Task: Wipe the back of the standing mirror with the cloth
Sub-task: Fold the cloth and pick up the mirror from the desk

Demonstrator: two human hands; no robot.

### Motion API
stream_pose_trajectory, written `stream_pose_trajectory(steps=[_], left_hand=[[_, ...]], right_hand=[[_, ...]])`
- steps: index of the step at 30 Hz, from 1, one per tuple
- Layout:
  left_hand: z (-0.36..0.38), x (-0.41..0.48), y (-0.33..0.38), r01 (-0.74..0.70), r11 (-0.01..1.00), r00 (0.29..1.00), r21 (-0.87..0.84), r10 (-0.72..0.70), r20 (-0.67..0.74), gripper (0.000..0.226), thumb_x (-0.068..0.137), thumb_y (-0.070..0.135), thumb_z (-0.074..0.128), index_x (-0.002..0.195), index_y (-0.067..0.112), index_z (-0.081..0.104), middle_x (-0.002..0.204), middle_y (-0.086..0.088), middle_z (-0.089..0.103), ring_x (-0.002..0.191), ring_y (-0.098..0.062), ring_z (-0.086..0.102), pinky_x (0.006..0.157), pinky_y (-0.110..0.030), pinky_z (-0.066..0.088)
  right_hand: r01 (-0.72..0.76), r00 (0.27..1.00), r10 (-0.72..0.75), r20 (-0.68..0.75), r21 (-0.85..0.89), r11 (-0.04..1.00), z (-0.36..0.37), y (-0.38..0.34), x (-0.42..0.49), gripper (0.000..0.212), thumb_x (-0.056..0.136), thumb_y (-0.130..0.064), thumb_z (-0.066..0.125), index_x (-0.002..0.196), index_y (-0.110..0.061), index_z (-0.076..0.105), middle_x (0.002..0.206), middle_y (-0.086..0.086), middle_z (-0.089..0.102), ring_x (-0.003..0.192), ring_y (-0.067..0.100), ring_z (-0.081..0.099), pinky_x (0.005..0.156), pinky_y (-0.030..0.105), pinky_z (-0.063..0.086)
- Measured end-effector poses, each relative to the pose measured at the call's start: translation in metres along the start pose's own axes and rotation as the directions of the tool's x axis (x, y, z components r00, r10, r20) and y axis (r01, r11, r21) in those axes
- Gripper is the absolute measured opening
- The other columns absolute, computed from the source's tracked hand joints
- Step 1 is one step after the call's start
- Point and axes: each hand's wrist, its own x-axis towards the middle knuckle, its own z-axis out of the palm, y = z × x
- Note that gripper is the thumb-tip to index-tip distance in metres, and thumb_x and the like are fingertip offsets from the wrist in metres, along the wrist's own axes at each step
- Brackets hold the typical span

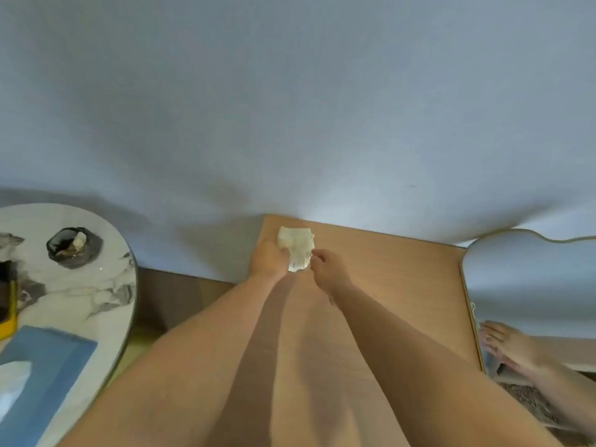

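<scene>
Arms stretch forward; left hand (268, 259) and right hand (325, 269) each grip cloth (296, 248) against mirror back (387, 285)

Both hands, the left hand (267, 258) and the right hand (327, 272), hold a pale cloth (296, 248) against the brown back of the mirror (387, 285), near a marble table (80, 285).
</scene>
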Motion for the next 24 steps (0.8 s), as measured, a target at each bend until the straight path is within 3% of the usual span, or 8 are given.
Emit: stream_pose_trajectory(steps=[2, 4, 11, 14, 16, 18, 21, 24], left_hand=[[0.008, 0.020, 0.002, 0.045, 0.999, 0.999, -0.001, -0.045, -0.015, 0.033, 0.101, 0.021, 0.055, 0.125, 0.001, 0.066, 0.120, -0.019, 0.073, 0.108, -0.039, 0.068, 0.078, -0.037, 0.051], [0.014, 0.035, 0.005, 0.103, 0.995, 0.994, -0.012, -0.103, -0.018, 0.028, 0.100, 0.018, 0.057, 0.120, 0.003, 0.069, 0.118, -0.016, 0.073, 0.106, -0.038, 0.070, 0.081, -0.041, 0.057], [0.031, 0.046, 0.011, 0.202, 0.979, 0.979, -0.037, -0.203, -0.020, 0.018, 0.095, 0.004, 0.062, 0.110, -0.003, 0.068, 0.105, -0.015, 0.069, 0.094, -0.032, 0.066, 0.078, -0.038, 0.054], [0.033, 0.037, 0.016, 0.185, 0.960, 0.981, -0.210, -0.194, -0.025, 0.020, 0.100, 0.008, 0.055, 0.114, -0.003, 0.065, 0.105, -0.012, 0.066, 0.088, -0.025, 0.059, 0.066, -0.033, 0.047], [0.031, 0.025, 0.023, 0.164, 0.931, 0.985, -0.326, -0.172, 0.005, 0.017, 0.100, 0.007, 0.055, 0.114, 0.002, 0.062, 0.109, -0.011, 0.068, 0.089, -0.024, 0.063, 0.064, -0.031, 0.051], [0.030, 0.008, 0.033, 0.170, 0.862, 0.985, -0.477, -0.152, 0.076, 0.014, 0.099, 0.004, 0.059, 0.113, 0.004, 0.063, 0.113, -0.016, 0.071, 0.098, -0.031, 0.070, 0.075, -0.041, 0.061], [0.031, -0.028, 0.054, 0.222, 0.682, 0.971, -0.697, -0.093, 0.218, 0.019, 0.099, -0.002, 0.064, 0.118, -0.003, 0.066, 0.114, -0.024, 0.074, 0.102, -0.039, 0.074, 0.076, -0.047, 0.064], [0.043, -0.069, 0.073, 0.207, 0.619, 0.964, -0.758, 0.003, 0.266, 0.019, 0.097, -0.004, 0.066, 0.116, -0.004, 0.067, 0.112, -0.026, 0.076, 0.102, -0.040, 0.075, 0.085, -0.051, 0.063]], right_hand=[[0.018, 1.000, -0.018, 0.014, -0.003, 1.000, 0.005, 0.001, 0.019, 0.030, 0.099, -0.012, 0.042, 0.099, -0.007, 0.072, 0.086, 0.003, 0.059, 0.077, 0.021, 0.048, 0.070, 0.034, 0.041], [0.004, 1.000, -0.004, 0.022, -0.004, 1.000, 0.008, 0.000, 0.031, 0.028, 0.096, -0.006, 0.040, 0.075, -0.004, 0.058, 0.071, 0.006, 0.046, 0.065, 0.021, 0.037, 0.059, 0.033, 0.031], [-0.049, 0.998, 0.047, 0.035, 0.044, 0.998, 0.006, 0.003, 0.054, 0.038, 0.091, -0.003, 0.043, 0.059, -0.019, 0.031, 0.059, -0.001, 0.029, 0.055, 0.016, 0.024, 0.051, 0.029, 0.018], [-0.111, 0.994, 0.109, 0.022, 0.111, 0.988, -0.001, 0.003, 0.059, 0.031, 0.091, -0.012, 0.055, 0.065, -0.021, 0.041, 0.065, -0.005, 0.039, 0.056, 0.015, 0.033, 0.049, 0.026, 0.025], [-0.146, 0.988, 0.154, -0.018, 0.223, 0.964, -0.011, 0.001, 0.053, 0.014, 0.092, -0.027, 0.068, 0.100, -0.017, 0.062, 0.092, -0.001, 0.060, 0.080, 0.017, 0.056, 0.063, 0.027, 0.041], [-0.210, 0.976, 0.219, 0.013, 0.343, 0.916, -0.024, 0.001, 0.046, 0.061, 0.090, -0.042, 0.075, 0.137, -0.011, 0.052, 0.121, 0.004, 0.063, 0.104, 0.023, 0.061, 0.081, 0.035, 0.047], [-0.304, 0.948, 0.191, 0.253, 0.561, 0.770, -0.055, 0.002, 0.020, 0.063, 0.091, -0.042, 0.075, 0.134, 0.002, 0.060, 0.129, 0.024, 0.070, 0.107, 0.034, 0.066, 0.089, 0.045, 0.050], [-0.262, 0.959, 0.062, 0.276, 0.783, 0.564, -0.096, 0.015, -0.020, 0.043, 0.099, -0.022, 0.069, 0.129, 0.009, 0.064, 0.128, 0.029, 0.070, 0.113, 0.038, 0.071, 0.089, 0.041, 0.059]])
